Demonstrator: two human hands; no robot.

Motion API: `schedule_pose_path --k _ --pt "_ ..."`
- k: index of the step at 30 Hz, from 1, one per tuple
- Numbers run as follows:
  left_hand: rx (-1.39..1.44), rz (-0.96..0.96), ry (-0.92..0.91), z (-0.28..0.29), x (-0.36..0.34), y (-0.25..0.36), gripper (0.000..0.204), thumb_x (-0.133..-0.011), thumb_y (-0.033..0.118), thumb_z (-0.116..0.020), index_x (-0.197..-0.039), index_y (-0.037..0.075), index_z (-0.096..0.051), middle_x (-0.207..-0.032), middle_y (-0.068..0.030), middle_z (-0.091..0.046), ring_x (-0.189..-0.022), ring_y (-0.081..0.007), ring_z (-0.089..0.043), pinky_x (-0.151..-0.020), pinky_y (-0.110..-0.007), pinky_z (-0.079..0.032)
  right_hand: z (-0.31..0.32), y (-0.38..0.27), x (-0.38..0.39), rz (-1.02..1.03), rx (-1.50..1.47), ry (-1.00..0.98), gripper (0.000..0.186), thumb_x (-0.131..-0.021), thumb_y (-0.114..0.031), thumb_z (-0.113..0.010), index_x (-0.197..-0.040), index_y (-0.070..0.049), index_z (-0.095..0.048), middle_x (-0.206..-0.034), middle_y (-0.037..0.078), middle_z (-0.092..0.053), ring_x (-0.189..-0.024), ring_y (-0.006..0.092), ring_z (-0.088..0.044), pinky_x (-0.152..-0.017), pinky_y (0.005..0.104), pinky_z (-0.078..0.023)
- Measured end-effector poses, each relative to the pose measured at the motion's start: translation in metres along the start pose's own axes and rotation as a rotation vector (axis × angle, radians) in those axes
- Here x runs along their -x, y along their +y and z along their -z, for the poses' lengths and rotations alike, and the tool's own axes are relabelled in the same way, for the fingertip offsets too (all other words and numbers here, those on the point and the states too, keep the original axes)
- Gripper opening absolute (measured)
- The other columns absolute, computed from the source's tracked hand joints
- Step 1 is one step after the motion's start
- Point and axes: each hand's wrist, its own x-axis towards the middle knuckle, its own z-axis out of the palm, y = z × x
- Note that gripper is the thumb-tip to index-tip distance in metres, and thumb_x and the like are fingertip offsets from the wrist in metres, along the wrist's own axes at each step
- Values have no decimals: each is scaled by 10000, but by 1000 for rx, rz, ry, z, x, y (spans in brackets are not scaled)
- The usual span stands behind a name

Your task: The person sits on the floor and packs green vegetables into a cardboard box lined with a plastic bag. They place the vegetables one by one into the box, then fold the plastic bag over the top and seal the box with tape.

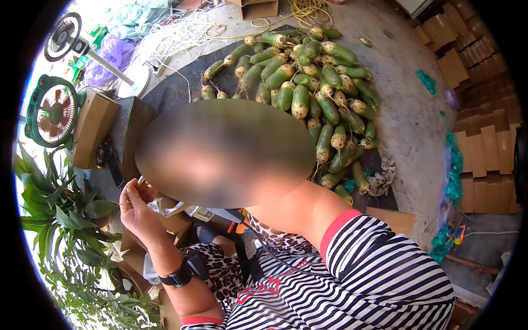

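My left hand point(138, 212) is raised at the left with thumb and fingers pinched together. Whatever it may hold at the fingertips is too small to make out. A black band point(179, 276) goes round my left wrist. My right forearm point(291, 203) reaches from the striped sleeve up into a large blurred patch, which hides my right hand and anything it holds. Beyond the blur lies a big heap of green radishes point(300, 102), with pale, soil-marked ends and thin roots, on a dark sheet point(173, 88).
A green fan point(55, 111) stands by a cardboard box point(93, 129) at the left, near a white standing fan point(110, 69). Leafy plants point(66, 220) fill the lower left. Stacked flattened cartons point(489, 148) line the right. A yellow hose point(308, 12) lies at the back.
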Motion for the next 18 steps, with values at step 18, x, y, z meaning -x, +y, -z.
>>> schedule_pose_path --k 18 --pt "165 -38 143 -8 -5 6 221 -1048 161 -512 -1071 -9 -652 -846 -82 -693 -721 -134 -666 -677 -246 -521 55 47 1 80 -44 222 470 -789 -8 -559 -1257 -1 -606 -1241 229 -608 -1163 369 -589 -1022 398 -458"
